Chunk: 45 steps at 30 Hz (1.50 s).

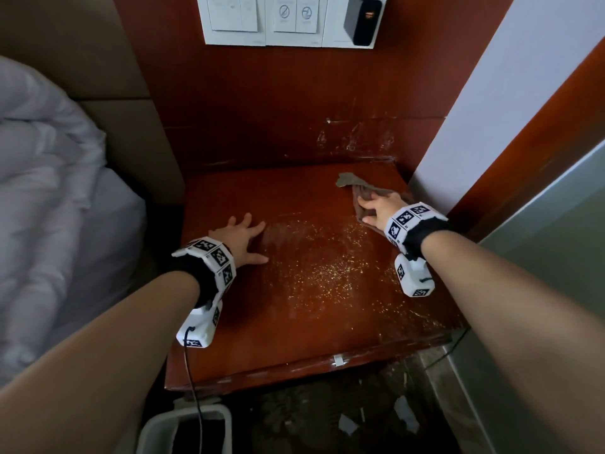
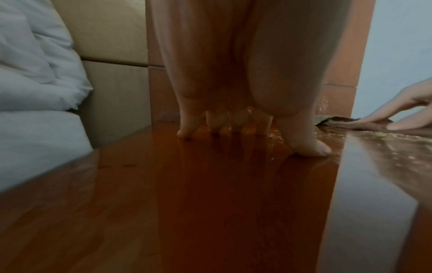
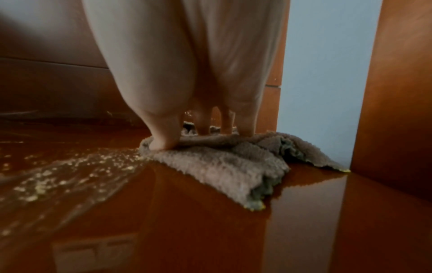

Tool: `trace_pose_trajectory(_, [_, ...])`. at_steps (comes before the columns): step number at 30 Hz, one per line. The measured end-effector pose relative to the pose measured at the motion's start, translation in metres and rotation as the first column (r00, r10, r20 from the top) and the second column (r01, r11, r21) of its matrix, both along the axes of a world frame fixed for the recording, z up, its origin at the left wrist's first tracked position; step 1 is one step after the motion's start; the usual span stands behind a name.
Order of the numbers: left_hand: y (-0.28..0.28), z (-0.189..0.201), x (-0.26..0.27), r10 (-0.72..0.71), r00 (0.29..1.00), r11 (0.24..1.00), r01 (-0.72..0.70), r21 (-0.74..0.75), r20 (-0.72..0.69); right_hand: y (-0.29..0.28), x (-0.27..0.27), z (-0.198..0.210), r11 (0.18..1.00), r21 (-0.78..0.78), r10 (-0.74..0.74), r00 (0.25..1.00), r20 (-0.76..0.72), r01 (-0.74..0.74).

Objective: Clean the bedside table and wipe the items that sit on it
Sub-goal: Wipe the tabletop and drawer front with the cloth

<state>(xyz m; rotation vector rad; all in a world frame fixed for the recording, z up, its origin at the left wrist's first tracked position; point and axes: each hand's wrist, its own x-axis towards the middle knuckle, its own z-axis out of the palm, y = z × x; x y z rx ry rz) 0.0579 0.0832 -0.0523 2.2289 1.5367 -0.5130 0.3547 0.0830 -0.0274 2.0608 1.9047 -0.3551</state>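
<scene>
- Bench [image 1: 294, 348]: glossy reddish-brown wood, flat square top with a rounded front edge; the surface reflects the wall behind it.
- Crumbs [image 1: 320, 267]: fine pale-yellow granules scattered across the centre of the bench, with smeared streaks at the centre-left.
- Cloth [image 1: 360, 191]: grey-brown fuzzy terry fabric, crumpled into loose folds, lying at the 2 o'clock corner of the bench, near the wall; yellow specks cling to its front edge in the right wrist view.
- Right hand [image 1: 381, 209]: fingers straight and spread apart, pressed flat on top of the cloth; thumb tip on its left edge.
- Left hand [image 1: 240, 237]: fingers straight and splayed apart, fingertips [image 2: 184, 134] touching bare wood at 9 o'clock; it holds nothing.
- Switch panel [image 1: 262, 19]: white rectangular plates on the wood wall at 12 o'clock, with a dark boxy adapter [image 1: 363, 19] at the right end.
- Bedding [image 1: 42, 165]: white, soft, rumpled, beyond the bench at 9 o'clock.
- Bin [image 1: 186, 427]: white-rimmed, on the floor at 7 o'clock.
</scene>
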Motion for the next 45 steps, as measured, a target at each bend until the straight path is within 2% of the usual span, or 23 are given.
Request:
trace_pose_trajectory(7, [0.001, -0.001, -0.001, 0.003, 1.000, 1.000, -0.003, 0.001, 0.001, -0.012, -0.031, -0.005, 0.996, 0.010, 0.089, 0.995, -0.052, -0.089])
trace_pose_trajectory(14, [0.000, 0.005, 0.000, 0.020, 0.999, 1.000, -0.020, -0.006, 0.029, -0.048, -0.054, -0.009, 0.981, 0.005, 0.196, 0.976, -0.092, -0.196])
trace_pose_trajectory(18, [0.005, 0.018, -0.007, 0.031, 0.998, 0.999, -0.029, -0.033, 0.056, -0.053, -0.055, -0.007, 0.981, 0.006, 0.193, 0.973, -0.125, -0.194])
trace_pose_trajectory(23, [0.000, 0.016, -0.030, 0.111, 0.994, 0.993, -0.112, -0.047, -0.019, -0.044, -0.052, -0.010, 0.990, 0.008, 0.142, 0.976, -0.164, -0.142])
trace_pose_trajectory(32, [0.001, 0.014, -0.031, 0.065, 0.996, 0.996, -0.068, -0.052, -0.064, -0.001, -0.056, -0.007, 0.998, -0.002, 0.060, 0.992, -0.110, -0.060])
trace_pose_trajectory(45, [0.007, 0.013, -0.030, 0.041, 0.998, 0.998, -0.043, -0.051, -0.043, 0.044, -0.097, -0.009, 0.987, -0.002, 0.162, 0.987, -0.021, -0.162])
